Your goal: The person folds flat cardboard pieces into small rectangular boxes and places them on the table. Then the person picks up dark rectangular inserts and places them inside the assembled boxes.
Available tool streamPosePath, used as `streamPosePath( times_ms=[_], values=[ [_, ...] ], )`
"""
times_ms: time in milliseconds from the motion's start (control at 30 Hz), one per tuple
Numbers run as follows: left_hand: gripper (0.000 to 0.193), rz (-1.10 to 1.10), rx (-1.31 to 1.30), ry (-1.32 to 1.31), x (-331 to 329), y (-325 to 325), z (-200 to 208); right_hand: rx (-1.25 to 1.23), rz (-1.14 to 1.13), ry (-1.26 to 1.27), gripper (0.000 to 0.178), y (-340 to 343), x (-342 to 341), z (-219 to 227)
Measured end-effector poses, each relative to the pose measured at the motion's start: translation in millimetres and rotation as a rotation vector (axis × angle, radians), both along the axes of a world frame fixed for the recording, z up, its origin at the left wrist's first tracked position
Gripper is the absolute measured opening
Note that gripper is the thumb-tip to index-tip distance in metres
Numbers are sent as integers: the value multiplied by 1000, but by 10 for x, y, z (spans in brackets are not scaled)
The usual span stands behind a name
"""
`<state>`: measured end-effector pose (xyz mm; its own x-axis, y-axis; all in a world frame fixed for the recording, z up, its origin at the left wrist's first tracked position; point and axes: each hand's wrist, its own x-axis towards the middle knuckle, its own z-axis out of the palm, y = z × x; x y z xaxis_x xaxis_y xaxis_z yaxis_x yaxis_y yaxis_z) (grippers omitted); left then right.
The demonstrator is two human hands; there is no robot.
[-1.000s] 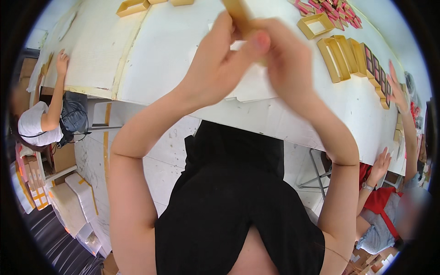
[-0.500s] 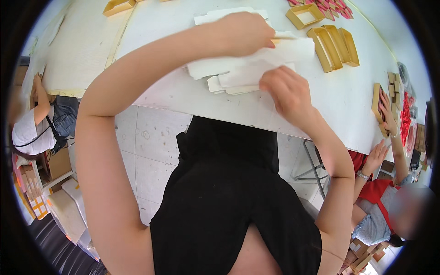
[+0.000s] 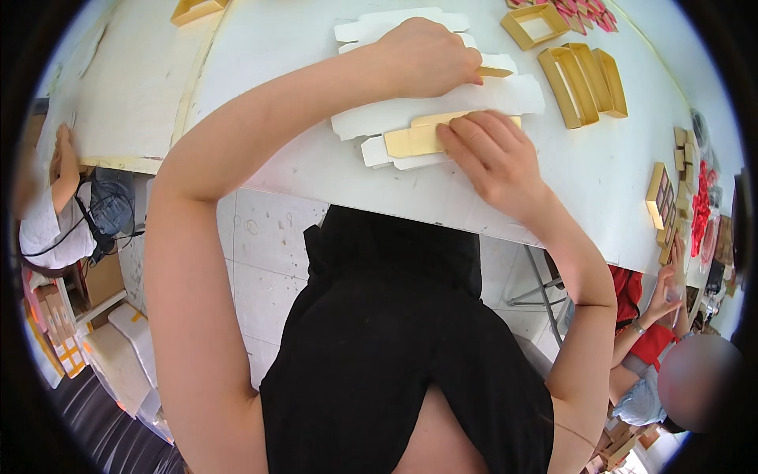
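Flat white die-cut cardboard blanks [image 3: 442, 105] with notched tabs lie on the white table before me. My left hand [image 3: 433, 59] is at the far part of them, fingers closed around a narrow gold cardboard strip [image 3: 495, 72] that sticks out to its right. Nearer me, a pale yellow folded cardboard piece [image 3: 414, 142] rests on another white tabbed blank [image 3: 377, 152]. My right hand [image 3: 496, 156] has its bent fingers closed on the right part of this yellow piece. The palm sides of both hands are hidden.
Gold open-frame boxes [image 3: 570, 85] and another gold frame [image 3: 535, 26] stand at the far right, by a pile of pink-red pieces [image 3: 580, 12]. A gold box with compartments [image 3: 660, 196] sits by a co-worker's hands [image 3: 667, 288] at right. Another person [image 3: 55, 213] is at far left.
The blurred white sheet between my hands has settled flat, and the pale yellow piece now shows under my right hand. The co-worker's hands on the right have left the compartment box.
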<state>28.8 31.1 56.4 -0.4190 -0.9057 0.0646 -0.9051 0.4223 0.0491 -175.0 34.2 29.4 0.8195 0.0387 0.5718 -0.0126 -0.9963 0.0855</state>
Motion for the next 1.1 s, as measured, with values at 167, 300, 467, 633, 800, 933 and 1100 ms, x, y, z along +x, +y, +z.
streamPosePath(
  times_ms=[167, 300, 467, 633, 800, 933, 1100],
  values=[
    [36, 35, 6, 46, -7, 34, -47, 215, -79, 60, 27, -9, 84, 127],
    [28, 56, 230, 127, 51, 19, 134, 392, -92, 160, 29, -278, 215, 112],
    [32, 90, -256, 238, 419, 471, 408, 402, -112, 180, 25, -307, 287, 89],
    [33, 115, 114, 179, 222, 785, 534, 746, -187, 12, 16, 28, 349, 385],
    [14, -248, -172, 136, 473, 779, 606, 715, -73, 144, 34, -158, -23, 1120],
    [15, -338, -242, 178, 488, 814, 648, 397, 77, 388, 48, -349, -216, 628],
    [11, -352, -437, 486, 539, 868, 784, 677, 147, -26, 62, -211, -303, 432]
  ],
)
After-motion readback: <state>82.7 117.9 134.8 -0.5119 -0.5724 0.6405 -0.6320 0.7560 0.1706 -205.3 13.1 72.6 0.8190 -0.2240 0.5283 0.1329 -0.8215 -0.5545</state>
